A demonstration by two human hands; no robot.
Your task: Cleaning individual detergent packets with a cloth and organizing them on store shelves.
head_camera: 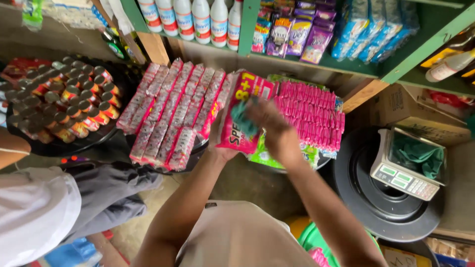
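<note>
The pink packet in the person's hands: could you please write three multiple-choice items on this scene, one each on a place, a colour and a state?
1. Where is the weighing scale?
A. Right, on a black drum
B. Top shelf
C. On the tray of cans

2. What colour is the cloth in the right hand?
A. Red
B. Teal green
C. White

3. How is the pink packet held?
A. Lying flat on the floor
B. Propped up by the left hand
C. Hanging from a hook

Answers: A, it sits on the drum; B, teal shows against the pink; B, the left hand supports it from below.
</note>
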